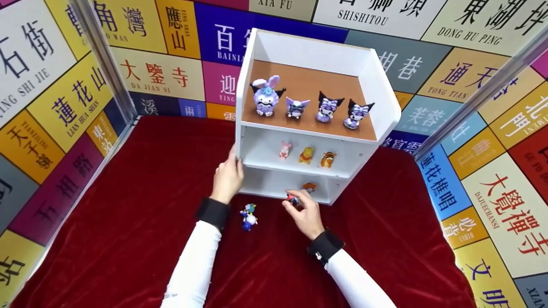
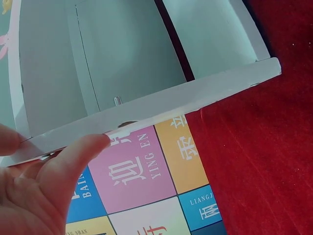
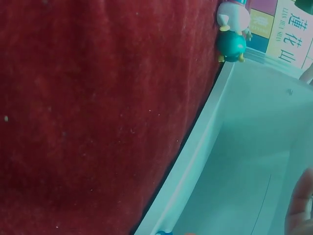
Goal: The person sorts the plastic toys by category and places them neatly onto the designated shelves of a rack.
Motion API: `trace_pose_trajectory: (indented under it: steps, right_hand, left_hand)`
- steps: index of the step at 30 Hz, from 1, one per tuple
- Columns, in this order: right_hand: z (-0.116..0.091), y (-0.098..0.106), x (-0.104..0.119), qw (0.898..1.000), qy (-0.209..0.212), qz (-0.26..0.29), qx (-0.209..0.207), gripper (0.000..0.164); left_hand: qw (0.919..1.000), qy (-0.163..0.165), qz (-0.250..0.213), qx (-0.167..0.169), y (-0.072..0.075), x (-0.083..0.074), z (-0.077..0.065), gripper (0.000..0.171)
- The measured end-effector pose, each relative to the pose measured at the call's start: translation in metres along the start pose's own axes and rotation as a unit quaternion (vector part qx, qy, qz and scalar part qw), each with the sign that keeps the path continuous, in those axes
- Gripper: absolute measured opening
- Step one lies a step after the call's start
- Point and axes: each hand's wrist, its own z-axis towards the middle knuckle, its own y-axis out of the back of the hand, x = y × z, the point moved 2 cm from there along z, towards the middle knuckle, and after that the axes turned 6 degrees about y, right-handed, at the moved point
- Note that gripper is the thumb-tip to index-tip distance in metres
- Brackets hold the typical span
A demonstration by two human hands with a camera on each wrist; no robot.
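Note:
My left hand (image 1: pixel 228 177) grips the left side panel of a small white shelf unit (image 1: pixel 389 107), thumb (image 2: pixel 80 159) on one face and a finger on the other. At the lowest compartment, my right hand (image 1: pixel 306 211) pinches a small red and dark figurine (image 1: pixel 292 199) by its front edge; the fingers cover much of it. An orange-topped figurine (image 1: pixel 309 187) stands inside that compartment, just beyond the right fingers. Between the forearms, blue, white and teal duck-like figurines (image 1: pixel 249 220) lie on the dark red cloth (image 1: pixel 265 265). Only part of the right hand (image 3: pixel 301 205) shows in the right wrist view.
Purple and black figurines (image 1: pixel 324 107) stand along the brown top shelf. On the middle shelf are a pink piglet (image 1: pixel 284 150), a yellow bear (image 1: pixel 306 155) and an orange tiger (image 1: pixel 328 159). Colourful lettered panels (image 1: pixel 158 72) and metal posts (image 1: pixel 107 55) enclose the table.

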Motion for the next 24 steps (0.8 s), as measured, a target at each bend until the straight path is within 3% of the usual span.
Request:
trace_pose_trajectory:
  steps: [5,13,17,24]
  right_hand:
    - [0.003,0.002,-0.005,1.000,-0.027,0.011,-0.009,0.028]
    - [0.005,0.005,-0.011,0.994,-0.113,0.010,0.002,0.023]
    - [0.003,0.004,-0.021,0.990,-0.143,0.011,0.012,0.029]
    - [0.000,0.002,-0.051,0.992,-0.123,0.011,0.026,0.027]
  left_hand:
    - [1.0000,-0.002,0.001,-0.005,0.001,0.000,0.000,0.050]
    - [1.0000,-0.002,0.001,0.005,0.000,0.000,0.001,0.050]
    - [0.9999,0.003,0.005,0.009,-0.001,0.000,0.001,0.050]
    - [0.9999,0.006,0.007,0.008,-0.001,0.000,0.000,0.049]
